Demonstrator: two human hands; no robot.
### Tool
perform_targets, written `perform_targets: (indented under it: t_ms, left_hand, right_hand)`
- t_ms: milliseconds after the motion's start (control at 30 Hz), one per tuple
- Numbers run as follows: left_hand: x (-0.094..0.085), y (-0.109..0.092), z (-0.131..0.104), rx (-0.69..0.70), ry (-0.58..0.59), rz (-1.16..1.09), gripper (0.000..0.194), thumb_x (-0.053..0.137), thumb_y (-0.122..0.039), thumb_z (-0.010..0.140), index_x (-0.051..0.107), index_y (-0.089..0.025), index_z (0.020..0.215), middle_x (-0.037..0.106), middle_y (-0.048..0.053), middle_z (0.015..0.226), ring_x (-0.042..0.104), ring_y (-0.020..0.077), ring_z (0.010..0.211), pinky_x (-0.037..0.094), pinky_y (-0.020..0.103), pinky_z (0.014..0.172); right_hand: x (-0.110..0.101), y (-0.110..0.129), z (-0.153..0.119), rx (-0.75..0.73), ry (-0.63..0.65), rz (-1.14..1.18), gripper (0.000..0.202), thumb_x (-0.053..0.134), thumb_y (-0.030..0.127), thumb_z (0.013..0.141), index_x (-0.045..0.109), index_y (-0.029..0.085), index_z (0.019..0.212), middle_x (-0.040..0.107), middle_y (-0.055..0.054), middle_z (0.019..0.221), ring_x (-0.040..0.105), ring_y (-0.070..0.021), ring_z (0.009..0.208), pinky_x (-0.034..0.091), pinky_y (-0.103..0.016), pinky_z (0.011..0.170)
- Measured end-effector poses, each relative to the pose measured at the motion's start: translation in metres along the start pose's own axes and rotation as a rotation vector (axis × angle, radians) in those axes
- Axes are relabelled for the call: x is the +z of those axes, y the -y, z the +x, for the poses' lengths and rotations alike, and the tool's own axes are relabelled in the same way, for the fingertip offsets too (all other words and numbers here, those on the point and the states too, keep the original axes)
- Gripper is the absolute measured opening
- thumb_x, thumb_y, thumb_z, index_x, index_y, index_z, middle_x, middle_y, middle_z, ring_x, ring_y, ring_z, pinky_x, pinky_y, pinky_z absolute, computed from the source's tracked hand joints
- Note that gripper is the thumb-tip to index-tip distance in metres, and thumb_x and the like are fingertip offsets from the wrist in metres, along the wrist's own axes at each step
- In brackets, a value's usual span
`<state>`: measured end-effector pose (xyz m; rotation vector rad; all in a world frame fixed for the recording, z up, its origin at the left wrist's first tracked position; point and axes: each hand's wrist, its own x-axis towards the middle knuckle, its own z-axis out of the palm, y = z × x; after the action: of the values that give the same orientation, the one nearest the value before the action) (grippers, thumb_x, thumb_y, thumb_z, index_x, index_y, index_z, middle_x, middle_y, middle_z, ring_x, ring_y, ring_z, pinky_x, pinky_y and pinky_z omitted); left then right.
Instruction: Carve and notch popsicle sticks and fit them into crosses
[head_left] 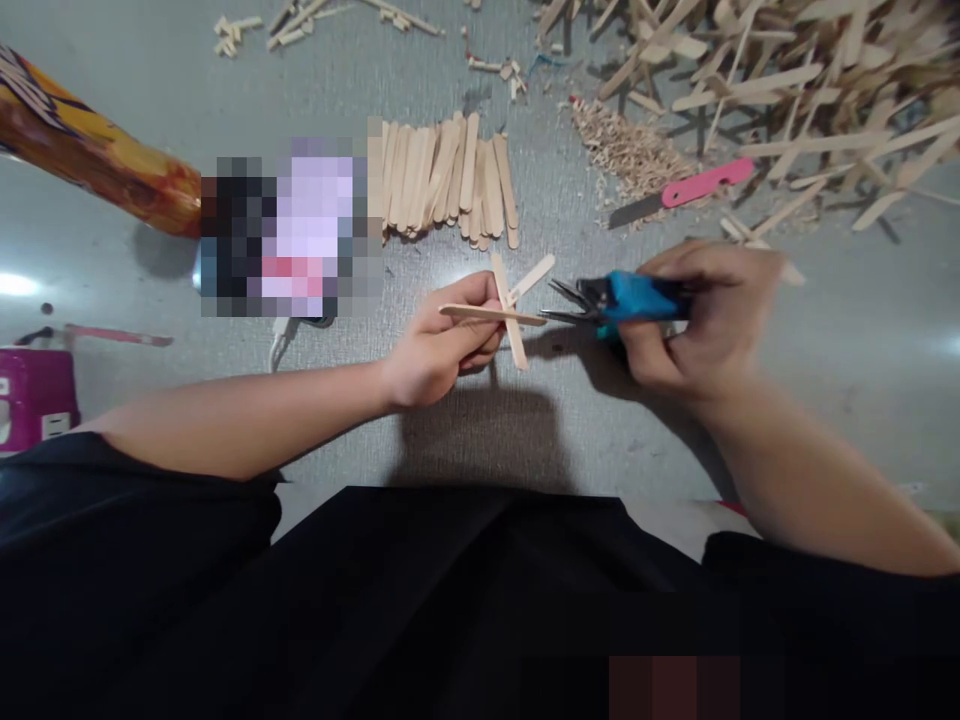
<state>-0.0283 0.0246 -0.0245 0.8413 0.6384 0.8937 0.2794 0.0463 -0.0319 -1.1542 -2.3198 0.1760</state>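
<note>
Crossed wooden craft sticks (511,332) are pinched between the thumb and fingers of my left hand (454,340). They fan out from one crossing point, and a small wooden piece seems to lie near it. My right hand (709,315) is wrapped round blue-handled needle-nose pliers (637,297). The jaws of the pliers are parted and point left, their tips close to the end of one stick; I cannot tell whether they touch it. Behind my left hand lies a row of loose craft sticks (442,180).
A pink-handled saw blade knife (705,185) lies beside wood shavings (630,150) and a big heap of sticks (795,80) at the back right. A blurred-out phone (307,225) with a cable, an orange tube (97,140) and a purple box (41,395) stand left.
</note>
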Motion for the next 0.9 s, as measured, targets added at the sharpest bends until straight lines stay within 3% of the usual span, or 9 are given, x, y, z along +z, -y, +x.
perform_targets:
  t_ms: [33, 67, 133, 233, 367, 500, 767, 900]
  left_hand:
    - [0.0, 0.0, -0.001, 0.004, 0.0, 0.002, 0.055, 0.091, -0.064, 0.098, 0.056, -0.024, 0.085, 0.04, -0.008, 0.061, 0.026, 0.0064, 0.051, 0.024, 0.024, 0.047]
    - [0.0, 0.0, -0.001, 0.006, 0.001, 0.005, 0.055, 0.091, -0.064, 0.098, 0.056, -0.024, 0.085, 0.041, -0.008, 0.062, 0.027, 0.0069, 0.051, 0.024, 0.024, 0.048]
    - [0.002, 0.0, -0.003, 0.002, -0.008, 0.017, 0.055, 0.09, -0.066, 0.097, 0.056, -0.024, 0.085, 0.043, -0.006, 0.064, 0.03, 0.0081, 0.053, 0.026, 0.025, 0.048]
    - [0.005, 0.0, -0.003, 0.012, -0.027, 0.054, 0.059, 0.087, -0.073, 0.098, 0.057, -0.024, 0.083, 0.047, -0.004, 0.067, 0.034, 0.0093, 0.055, 0.029, 0.027, 0.05]
    - [0.006, 0.003, -0.003, 0.09, -0.059, 0.121, 0.065, 0.087, -0.081, 0.093, 0.061, -0.023, 0.081, 0.052, -0.001, 0.069, 0.043, 0.0112, 0.059, 0.037, 0.028, 0.053]
    - [0.0, 0.007, -0.007, 0.102, -0.025, 0.195, 0.056, 0.085, -0.075, 0.099, 0.07, -0.022, 0.09, 0.062, 0.003, 0.08, 0.056, 0.0149, 0.069, 0.046, 0.031, 0.062]
    - [-0.001, 0.006, -0.009, 0.088, -0.022, 0.213, 0.054, 0.075, -0.073, 0.107, 0.071, -0.022, 0.09, 0.06, 0.002, 0.079, 0.054, 0.0143, 0.071, 0.042, 0.031, 0.065]
    - [0.0, 0.006, -0.008, 0.153, -0.07, 0.285, 0.058, 0.075, -0.074, 0.107, 0.073, -0.021, 0.085, 0.061, 0.003, 0.079, 0.053, 0.0142, 0.071, 0.045, 0.03, 0.066]
  right_hand:
    - [0.002, 0.008, 0.001, -0.02, -0.156, 0.036, 0.041, 0.06, 0.058, 0.111, 0.053, 0.037, 0.145, 0.071, -0.009, 0.108, 0.072, -0.0357, 0.089, 0.056, -0.053, 0.072]
    - [0.004, 0.015, 0.003, -0.063, -0.171, 0.056, 0.04, 0.061, 0.063, 0.111, 0.057, 0.035, 0.14, 0.07, -0.008, 0.103, 0.072, -0.0343, 0.085, 0.055, -0.051, 0.07]
    - [0.006, 0.028, 0.008, -0.094, -0.113, 0.029, 0.047, 0.049, 0.074, 0.116, 0.062, 0.032, 0.134, 0.07, -0.008, 0.097, 0.071, -0.0321, 0.079, 0.055, -0.048, 0.067]
    - [0.003, 0.04, 0.012, -0.094, -0.008, -0.001, 0.054, 0.035, 0.074, 0.121, 0.064, 0.03, 0.133, 0.07, -0.009, 0.096, 0.071, -0.0318, 0.079, 0.056, -0.048, 0.067]
    - [-0.004, 0.041, 0.011, -0.124, 0.051, -0.016, 0.051, 0.037, 0.07, 0.121, 0.065, 0.029, 0.132, 0.071, -0.011, 0.096, 0.071, -0.0316, 0.079, 0.057, -0.048, 0.067]
    - [0.0, 0.037, 0.01, -0.161, 0.011, -0.031, 0.051, 0.042, 0.071, 0.121, 0.068, 0.028, 0.127, 0.07, -0.008, 0.095, 0.068, -0.0276, 0.075, 0.053, -0.044, 0.063]
    - [0.002, 0.035, 0.009, -0.133, 0.03, 0.008, 0.055, 0.044, 0.073, 0.119, 0.074, 0.029, 0.131, 0.071, -0.01, 0.096, 0.067, -0.0296, 0.077, 0.049, -0.045, 0.065]
    - [0.002, 0.035, 0.009, -0.15, 0.031, -0.019, 0.057, 0.042, 0.076, 0.119, 0.072, 0.029, 0.132, 0.071, -0.009, 0.096, 0.067, -0.0284, 0.077, 0.05, -0.044, 0.064]
